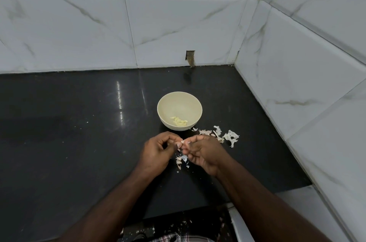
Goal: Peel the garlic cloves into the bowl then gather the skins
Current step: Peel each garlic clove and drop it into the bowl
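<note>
Pale bowl and skins on a glossy black counter

The bowl (179,103) is cream inside and out, holding pale yellow peeled cloves (179,120); at its 4 o'clock lie garlic skins (219,135), white tinged with pink, and more white-pink scraps (181,160) at its 6 o'clock. The countertop (79,122) is black with white light streaks. The wall tiles (79,33) are white, veined grey-brown like marble. At the picture's 6 o'clock shows checked cloth (178,238), red and white

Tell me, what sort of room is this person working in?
Most likely a home kitchen: a polished black stone counter set into a corner of marble-look wall tiles, with a cream bowl of peeled garlic cloves and papery garlic skins scattered beside it.
</note>
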`<state>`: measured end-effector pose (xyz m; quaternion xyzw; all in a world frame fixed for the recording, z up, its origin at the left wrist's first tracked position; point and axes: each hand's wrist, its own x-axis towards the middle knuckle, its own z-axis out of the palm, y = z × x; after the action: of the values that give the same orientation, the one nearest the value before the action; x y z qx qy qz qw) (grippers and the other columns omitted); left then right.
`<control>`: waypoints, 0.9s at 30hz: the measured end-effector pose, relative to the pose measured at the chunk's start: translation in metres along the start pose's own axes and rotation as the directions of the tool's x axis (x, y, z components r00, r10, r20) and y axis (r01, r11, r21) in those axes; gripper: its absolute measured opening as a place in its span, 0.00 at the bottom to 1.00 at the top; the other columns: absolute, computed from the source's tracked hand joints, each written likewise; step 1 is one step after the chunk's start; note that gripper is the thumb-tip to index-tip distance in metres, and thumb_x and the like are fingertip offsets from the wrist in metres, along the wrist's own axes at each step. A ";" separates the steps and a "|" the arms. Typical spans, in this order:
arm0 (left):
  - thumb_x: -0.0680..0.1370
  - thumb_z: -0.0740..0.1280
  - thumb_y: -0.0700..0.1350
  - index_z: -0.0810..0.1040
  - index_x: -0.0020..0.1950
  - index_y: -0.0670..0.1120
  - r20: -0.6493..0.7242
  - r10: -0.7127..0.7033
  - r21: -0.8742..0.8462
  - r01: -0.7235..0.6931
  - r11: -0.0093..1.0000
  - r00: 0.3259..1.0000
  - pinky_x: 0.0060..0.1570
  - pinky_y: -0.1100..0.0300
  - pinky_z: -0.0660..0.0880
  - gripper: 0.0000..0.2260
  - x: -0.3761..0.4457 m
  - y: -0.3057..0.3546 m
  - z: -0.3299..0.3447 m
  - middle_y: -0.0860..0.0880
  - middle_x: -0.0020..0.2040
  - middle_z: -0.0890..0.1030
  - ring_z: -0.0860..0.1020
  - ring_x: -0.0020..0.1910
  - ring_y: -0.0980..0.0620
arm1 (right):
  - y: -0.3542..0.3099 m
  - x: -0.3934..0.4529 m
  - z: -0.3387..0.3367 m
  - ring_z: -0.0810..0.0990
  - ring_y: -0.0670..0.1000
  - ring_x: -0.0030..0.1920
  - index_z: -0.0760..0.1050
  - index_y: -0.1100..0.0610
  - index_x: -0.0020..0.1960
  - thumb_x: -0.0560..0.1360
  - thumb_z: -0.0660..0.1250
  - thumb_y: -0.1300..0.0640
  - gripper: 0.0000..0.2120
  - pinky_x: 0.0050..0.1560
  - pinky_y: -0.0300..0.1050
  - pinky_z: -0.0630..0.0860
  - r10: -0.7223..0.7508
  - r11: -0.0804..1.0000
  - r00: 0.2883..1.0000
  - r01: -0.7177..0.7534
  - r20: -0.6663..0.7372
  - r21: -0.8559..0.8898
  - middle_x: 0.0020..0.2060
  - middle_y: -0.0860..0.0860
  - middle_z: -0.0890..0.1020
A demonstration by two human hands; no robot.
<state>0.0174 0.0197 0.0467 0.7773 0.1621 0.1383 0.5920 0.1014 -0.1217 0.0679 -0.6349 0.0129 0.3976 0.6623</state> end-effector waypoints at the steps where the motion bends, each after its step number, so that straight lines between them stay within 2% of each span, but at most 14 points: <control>1: 0.76 0.73 0.38 0.85 0.43 0.49 -0.012 -0.046 -0.022 0.046 0.999 0.999 0.42 0.56 0.77 0.06 0.000 0.002 0.001 0.46 0.37 0.84 0.80 0.37 0.49 | 0.002 0.000 0.001 0.80 0.49 0.35 0.80 0.62 0.42 0.77 0.66 0.69 0.08 0.35 0.38 0.75 -0.069 0.995 0.997 0.067 -0.034 -0.074 0.35 0.56 0.84; 3: 0.76 0.72 0.37 0.84 0.42 0.44 -0.025 -0.150 -0.098 0.147 0.984 0.988 0.39 0.57 0.76 0.04 0.000 0.007 0.004 0.43 0.35 0.83 0.79 0.33 0.51 | 0.005 0.002 0.004 0.79 0.46 0.33 0.82 0.60 0.41 0.75 0.68 0.69 0.08 0.35 0.38 0.74 -0.273 0.925 0.958 0.236 -0.089 -0.299 0.34 0.54 0.85; 5: 0.76 0.71 0.35 0.83 0.42 0.40 -0.013 -0.236 -0.181 0.230 0.956 0.972 0.36 0.60 0.76 0.03 0.001 0.012 0.008 0.43 0.34 0.84 0.78 0.32 0.52 | 0.009 0.006 0.005 0.81 0.43 0.33 0.82 0.56 0.40 0.74 0.71 0.67 0.08 0.38 0.38 0.76 -0.434 0.809 0.896 0.341 -0.096 -0.479 0.34 0.50 0.85; 8: 0.77 0.70 0.36 0.82 0.41 0.39 0.024 -0.332 -0.271 0.325 0.906 0.943 0.30 0.66 0.71 0.05 0.002 0.016 0.009 0.44 0.33 0.82 0.76 0.30 0.54 | 0.014 0.009 0.005 0.83 0.43 0.39 0.82 0.51 0.40 0.74 0.72 0.64 0.09 0.45 0.38 0.78 -0.536 0.722 0.838 0.392 -0.102 -0.570 0.37 0.47 0.85; 12: 0.78 0.68 0.37 0.82 0.44 0.40 0.138 -0.404 -0.323 0.426 0.845 0.904 0.28 0.66 0.66 0.05 0.003 0.017 0.005 0.46 0.35 0.82 0.74 0.29 0.56 | 0.017 0.012 0.001 0.80 0.41 0.46 0.82 0.55 0.43 0.73 0.71 0.66 0.07 0.47 0.30 0.73 -0.675 0.548 0.738 0.507 0.005 -0.665 0.41 0.42 0.82; 16: 0.79 0.66 0.36 0.81 0.44 0.41 0.258 -0.465 -0.458 0.531 0.713 0.847 0.26 0.67 0.66 0.07 0.005 0.019 0.003 0.47 0.34 0.80 0.74 0.28 0.56 | 0.018 0.013 -0.002 0.80 0.40 0.47 0.81 0.57 0.42 0.71 0.70 0.71 0.09 0.49 0.28 0.71 -0.778 0.413 0.623 0.604 0.082 -0.682 0.42 0.42 0.82; 18: 0.80 0.65 0.36 0.81 0.43 0.41 0.306 -0.471 -0.495 0.561 0.663 0.827 0.26 0.67 0.67 0.07 0.004 0.019 0.002 0.47 0.34 0.80 0.74 0.28 0.56 | 0.017 0.013 -0.002 0.80 0.40 0.48 0.82 0.56 0.42 0.72 0.71 0.70 0.10 0.50 0.29 0.72 -0.773 0.433 0.629 0.612 0.076 -0.662 0.42 0.42 0.82; 19: 0.80 0.65 0.36 0.81 0.44 0.41 0.321 -0.466 -0.512 0.565 0.646 0.824 0.27 0.67 0.68 0.08 0.004 0.019 0.002 0.47 0.34 0.80 0.74 0.28 0.56 | 0.017 0.013 -0.002 0.81 0.41 0.48 0.82 0.54 0.42 0.72 0.71 0.69 0.11 0.51 0.31 0.73 -0.752 0.482 0.657 0.611 0.061 -0.628 0.41 0.42 0.83; 22: 0.80 0.65 0.37 0.81 0.46 0.41 0.319 -0.444 -0.565 0.544 0.621 0.838 0.28 0.67 0.69 0.07 0.002 0.017 0.002 0.47 0.36 0.81 0.76 0.30 0.56 | 0.012 0.012 -0.001 0.84 0.45 0.46 0.83 0.47 0.43 0.73 0.73 0.67 0.14 0.51 0.41 0.79 -0.608 0.705 0.794 0.549 0.017 -0.449 0.42 0.46 0.86; 24: 0.80 0.66 0.38 0.82 0.47 0.41 0.291 -0.427 -0.574 0.513 0.638 0.856 0.29 0.67 0.70 0.06 0.002 0.016 0.002 0.46 0.38 0.82 0.77 0.32 0.56 | 0.007 0.010 -0.002 0.85 0.46 0.43 0.83 0.51 0.45 0.73 0.73 0.68 0.12 0.48 0.40 0.79 -0.513 0.811 0.859 0.487 0.007 -0.325 0.40 0.49 0.87; 27: 0.79 0.67 0.35 0.81 0.49 0.40 0.222 -0.392 -0.509 0.449 0.735 0.893 0.29 0.68 0.69 0.03 0.004 0.015 0.001 0.46 0.39 0.82 0.76 0.33 0.56 | 0.001 0.005 -0.002 0.82 0.46 0.34 0.82 0.60 0.47 0.72 0.72 0.72 0.09 0.38 0.38 0.77 -0.409 0.901 0.913 0.401 -0.012 -0.165 0.37 0.56 0.85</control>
<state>0.0223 0.0165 0.0614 0.5240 0.2573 0.0022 0.8119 0.1052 -0.1210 0.0643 -0.6835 -0.1358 0.2363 0.6772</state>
